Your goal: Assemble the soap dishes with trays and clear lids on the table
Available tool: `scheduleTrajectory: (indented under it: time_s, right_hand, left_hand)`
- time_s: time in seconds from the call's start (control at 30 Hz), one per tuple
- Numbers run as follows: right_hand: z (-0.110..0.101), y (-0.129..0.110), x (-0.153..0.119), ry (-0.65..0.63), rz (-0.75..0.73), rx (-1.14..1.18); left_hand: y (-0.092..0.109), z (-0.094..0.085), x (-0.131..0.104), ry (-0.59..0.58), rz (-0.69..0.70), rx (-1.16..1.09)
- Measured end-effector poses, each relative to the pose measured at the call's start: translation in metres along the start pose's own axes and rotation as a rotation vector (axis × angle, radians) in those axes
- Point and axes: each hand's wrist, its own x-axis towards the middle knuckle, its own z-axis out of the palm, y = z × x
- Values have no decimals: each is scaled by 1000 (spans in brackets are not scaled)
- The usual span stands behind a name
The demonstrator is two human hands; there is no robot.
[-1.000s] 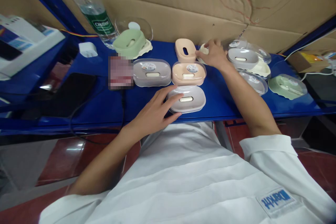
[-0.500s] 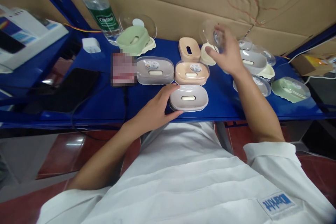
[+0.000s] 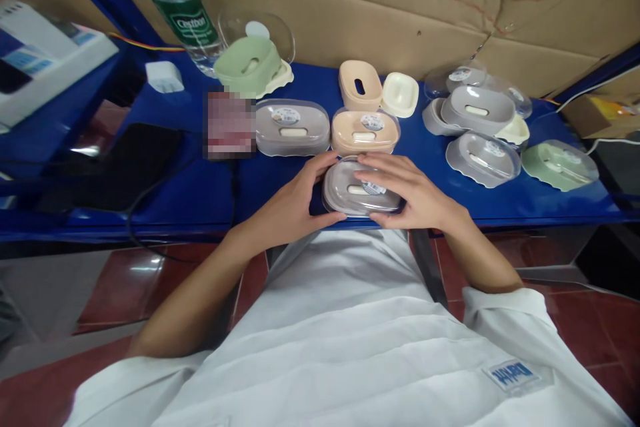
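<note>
A grey oval soap box (image 3: 334,205) with a cream slot piece rests at the table's front edge. Around its left end curl the fingers and thumb of my left hand (image 3: 295,200). My right hand (image 3: 417,193) grips a clear lid (image 3: 341,175) with a round label, which lies over the grey box; whether it is fully seated I cannot tell. Just behind are a lidded peach soap box (image 3: 345,140) and a longer lidded grey one (image 3: 270,137). An open peach box part (image 3: 370,97) stands farther back beside a cream tray (image 3: 400,95).
Grey soap boxes (image 3: 493,107), clear lids and a lidded green box (image 3: 560,163) sit at right on the blue table (image 3: 425,167). A green box (image 3: 245,67), water bottle (image 3: 187,27), white adapter (image 3: 164,77) and black phone-like slab (image 3: 137,163) are at left. Cardboard (image 3: 310,7) backs the table.
My right hand has come from the back of the table toward me, bringing the clear lid down over the grey soap box. My left hand stays around the box.
</note>
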Motion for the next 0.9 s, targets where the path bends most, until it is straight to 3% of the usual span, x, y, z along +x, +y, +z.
scheduleTrajectory:
  time_s: [0.3,0.6,0.7,0.77,0.83,0.9]
  right_hand:
    - [3,-2,10,-87,-48,-59]
    - [14,2,-1,55,-72,-267]
    - [11,4,3,38,2,-296]
    - [7,4,7,9,58,-304]
    - [1,6,12,-32,75,-270]
    - [-10,10,16,-54,66,-204]
  left_hand:
    - [3,-4,1,-26,32,101]
    - [9,-4,3,-25,154,265]
    - [10,-2,0,61,212,414]
    - [10,0,0,184,210,547]
    - [9,2,0,318,129,671]
    - [7,5,2,375,13,746]
